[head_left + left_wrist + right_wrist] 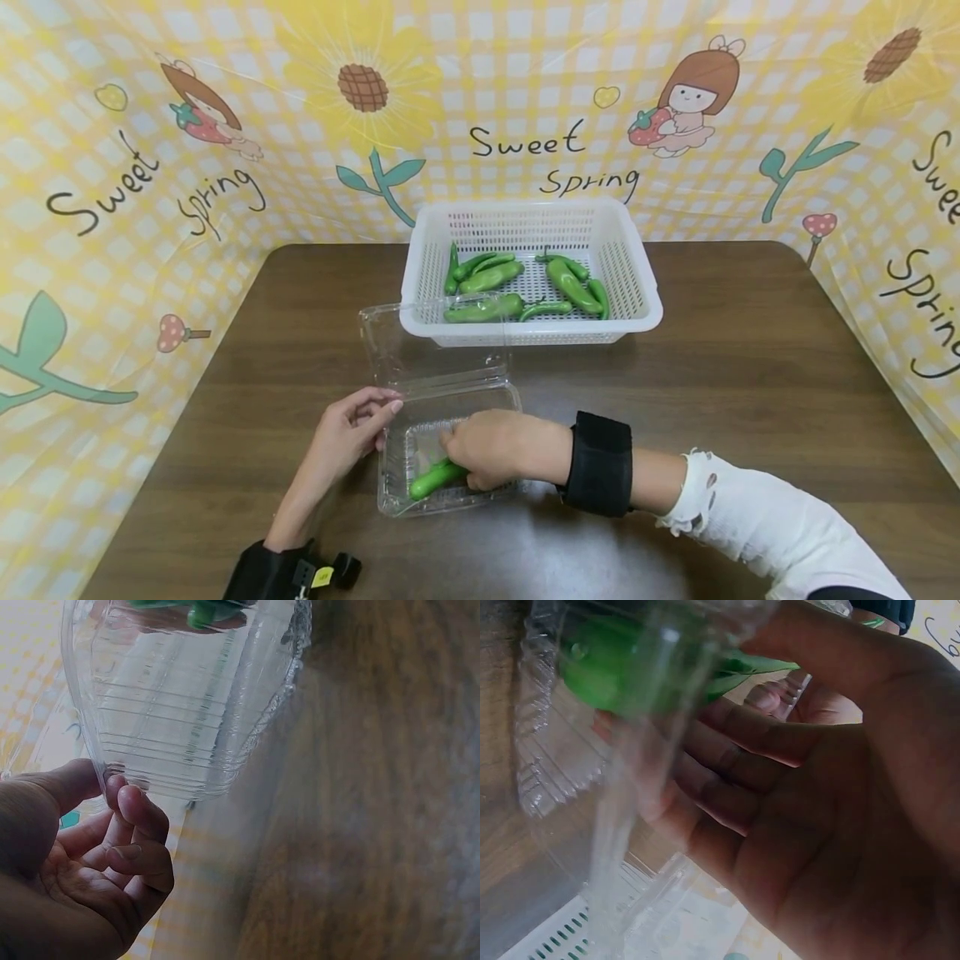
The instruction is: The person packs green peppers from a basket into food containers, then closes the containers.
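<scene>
A hinged clear plastic container (450,504) stands on the table with its lid raised toward the back. My left hand (348,433) is at its left side; in the left wrist view the thumb and fingertips pinch its rim. Inside lies a glossy green pepper (435,481), partly covered by my right hand (498,447), which reaches in from the right. The right wrist view shows the green pepper (604,664) through the clear wall, between my thumb side and curled fingers, with narrow green pointed ends (757,666) beside it.
Behind the clear container stands a white perforated basket (645,312) with several green peppers (570,287) in it, plump and thin. The raised lid (431,354) overlaps the basket's front left corner. A yellow checked cloth (480,50) hangs around the brown table (750,375).
</scene>
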The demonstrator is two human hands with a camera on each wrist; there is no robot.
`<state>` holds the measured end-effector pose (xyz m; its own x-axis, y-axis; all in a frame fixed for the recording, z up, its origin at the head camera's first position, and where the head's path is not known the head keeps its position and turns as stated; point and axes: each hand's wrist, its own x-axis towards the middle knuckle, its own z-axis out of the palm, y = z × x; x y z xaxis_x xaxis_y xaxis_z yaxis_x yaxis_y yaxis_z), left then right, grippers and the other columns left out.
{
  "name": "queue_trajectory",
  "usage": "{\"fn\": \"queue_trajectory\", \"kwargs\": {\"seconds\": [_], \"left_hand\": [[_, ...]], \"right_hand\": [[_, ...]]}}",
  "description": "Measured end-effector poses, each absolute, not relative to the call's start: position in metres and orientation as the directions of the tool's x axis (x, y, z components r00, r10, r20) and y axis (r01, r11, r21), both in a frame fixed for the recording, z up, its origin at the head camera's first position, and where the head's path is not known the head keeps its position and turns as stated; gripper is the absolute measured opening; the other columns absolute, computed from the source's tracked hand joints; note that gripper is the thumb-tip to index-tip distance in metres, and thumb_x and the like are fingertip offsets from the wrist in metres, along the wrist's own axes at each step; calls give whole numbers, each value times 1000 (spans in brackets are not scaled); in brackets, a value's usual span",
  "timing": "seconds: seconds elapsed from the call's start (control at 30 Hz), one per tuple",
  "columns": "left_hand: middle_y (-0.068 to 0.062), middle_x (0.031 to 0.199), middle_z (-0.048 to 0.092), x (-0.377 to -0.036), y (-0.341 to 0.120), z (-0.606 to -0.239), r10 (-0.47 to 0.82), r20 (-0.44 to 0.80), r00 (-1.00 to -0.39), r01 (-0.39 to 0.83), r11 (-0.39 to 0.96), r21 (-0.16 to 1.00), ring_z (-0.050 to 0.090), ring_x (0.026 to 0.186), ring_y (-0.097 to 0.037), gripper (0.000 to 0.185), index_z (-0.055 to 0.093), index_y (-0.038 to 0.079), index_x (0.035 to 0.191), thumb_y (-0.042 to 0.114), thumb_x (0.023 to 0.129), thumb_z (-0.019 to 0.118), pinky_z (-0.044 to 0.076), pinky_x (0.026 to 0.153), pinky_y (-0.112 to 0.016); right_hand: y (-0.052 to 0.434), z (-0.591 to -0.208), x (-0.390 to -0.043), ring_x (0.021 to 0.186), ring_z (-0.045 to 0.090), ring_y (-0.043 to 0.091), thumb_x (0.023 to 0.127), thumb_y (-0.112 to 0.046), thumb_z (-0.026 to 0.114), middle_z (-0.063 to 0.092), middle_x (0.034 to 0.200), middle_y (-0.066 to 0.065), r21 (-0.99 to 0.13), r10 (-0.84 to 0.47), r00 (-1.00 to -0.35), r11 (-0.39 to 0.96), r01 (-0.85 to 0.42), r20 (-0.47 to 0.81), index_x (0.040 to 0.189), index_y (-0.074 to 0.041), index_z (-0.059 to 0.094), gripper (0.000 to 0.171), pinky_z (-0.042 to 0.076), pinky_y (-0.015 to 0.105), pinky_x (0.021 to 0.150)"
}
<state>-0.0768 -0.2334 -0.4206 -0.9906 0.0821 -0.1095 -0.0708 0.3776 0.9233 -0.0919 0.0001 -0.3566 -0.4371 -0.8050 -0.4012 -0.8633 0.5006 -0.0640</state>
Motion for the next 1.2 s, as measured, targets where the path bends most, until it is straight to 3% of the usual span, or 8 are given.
{"fn": "queue_trajectory", "kwargs": {"seconds": [0.17,1.2], "left_hand": [[-6,66,58,-76,-233,-421,76,-116,-990,-80,369,926,51,52,-21,30,67,6,114,31,96,66,39,43,-23],[-3,64,57,-78,-230,-422,51,-128,-990,-103,344,933,51,51,-17,31,67,6,113,31,95,68,37,42,-23]], "right_hand": [[0,-361,-92,72,54,6,87,-27,74,60,85,-7,-52,-819,-424,478,-877,-385,104,-16,60,25,54,22,74],[-1,-367,-93,70,53,6,87,-28,75,57,79,-8,-64,-809,-425,489,-870,-405,96,-19,58,21,52,21,68]]}}
